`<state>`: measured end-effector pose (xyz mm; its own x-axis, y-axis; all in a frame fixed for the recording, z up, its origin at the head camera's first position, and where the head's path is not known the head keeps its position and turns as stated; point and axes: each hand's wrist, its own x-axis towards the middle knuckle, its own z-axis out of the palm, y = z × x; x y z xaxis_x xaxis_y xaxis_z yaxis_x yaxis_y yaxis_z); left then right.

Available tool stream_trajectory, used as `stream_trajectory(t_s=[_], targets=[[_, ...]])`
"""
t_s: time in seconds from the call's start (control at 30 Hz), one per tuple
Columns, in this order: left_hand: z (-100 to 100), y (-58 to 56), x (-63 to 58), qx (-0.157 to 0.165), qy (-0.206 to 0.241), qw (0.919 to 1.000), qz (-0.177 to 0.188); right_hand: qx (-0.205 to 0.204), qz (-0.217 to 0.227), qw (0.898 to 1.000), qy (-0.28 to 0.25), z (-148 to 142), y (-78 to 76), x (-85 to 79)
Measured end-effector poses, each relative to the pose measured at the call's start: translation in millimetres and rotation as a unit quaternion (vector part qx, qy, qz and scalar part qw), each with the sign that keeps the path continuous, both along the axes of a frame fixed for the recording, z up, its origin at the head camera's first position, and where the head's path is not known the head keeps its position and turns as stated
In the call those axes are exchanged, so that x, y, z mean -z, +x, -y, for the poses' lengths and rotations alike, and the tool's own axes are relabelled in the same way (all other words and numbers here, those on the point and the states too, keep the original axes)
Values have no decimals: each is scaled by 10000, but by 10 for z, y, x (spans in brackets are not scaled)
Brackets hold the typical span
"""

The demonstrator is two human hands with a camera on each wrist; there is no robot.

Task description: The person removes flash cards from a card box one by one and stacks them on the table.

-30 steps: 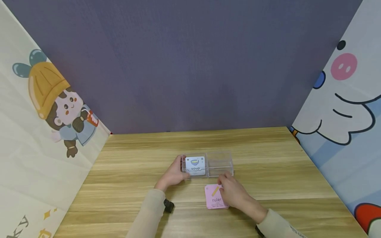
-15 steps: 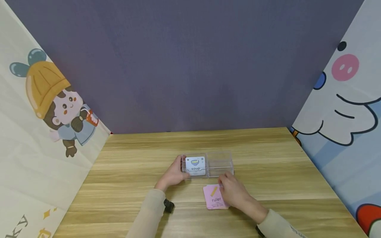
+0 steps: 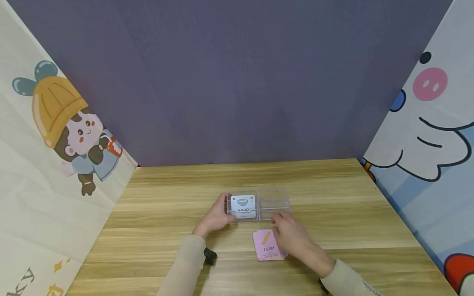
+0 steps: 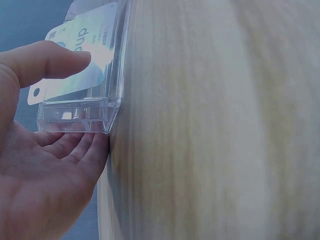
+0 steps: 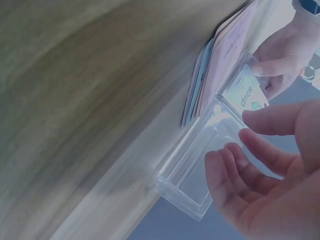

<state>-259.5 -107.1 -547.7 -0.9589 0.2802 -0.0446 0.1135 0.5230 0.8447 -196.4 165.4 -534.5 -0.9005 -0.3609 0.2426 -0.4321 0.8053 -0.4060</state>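
My left hand (image 3: 214,216) grips the left end of a clear plastic card box (image 3: 274,201). In the left wrist view its thumb (image 4: 55,60) lies over the front and its fingers curl behind and below. A white "soup" card (image 3: 243,202) stands in the box's left compartment; no card shows in the right one. Just in front of the box lies a stack of cards with a pink "ruler" card (image 3: 267,248) on top. My right hand (image 3: 292,236) hovers at the stack's right edge. Its fingers (image 5: 220,172) are loosely bent, with nothing visible between them.
The wooden table (image 3: 166,189) ends at a dark grey-blue panel (image 3: 237,82) at the back. Cartoon-printed sheets stand along the left and right sides. A small black device (image 3: 210,255) sits at my left wrist.
The ruler card has shifted slightly left, and my right hand has drawn a little up and right from the stack. My left hand and the box stay where they were.
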Motion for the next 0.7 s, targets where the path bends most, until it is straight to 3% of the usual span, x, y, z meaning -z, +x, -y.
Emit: stream_trajectory(t_s=[0.7], targets=[[15,27,-28,17,40,10000,-46,-121,-1047,9941,252,23,-7,-140]])
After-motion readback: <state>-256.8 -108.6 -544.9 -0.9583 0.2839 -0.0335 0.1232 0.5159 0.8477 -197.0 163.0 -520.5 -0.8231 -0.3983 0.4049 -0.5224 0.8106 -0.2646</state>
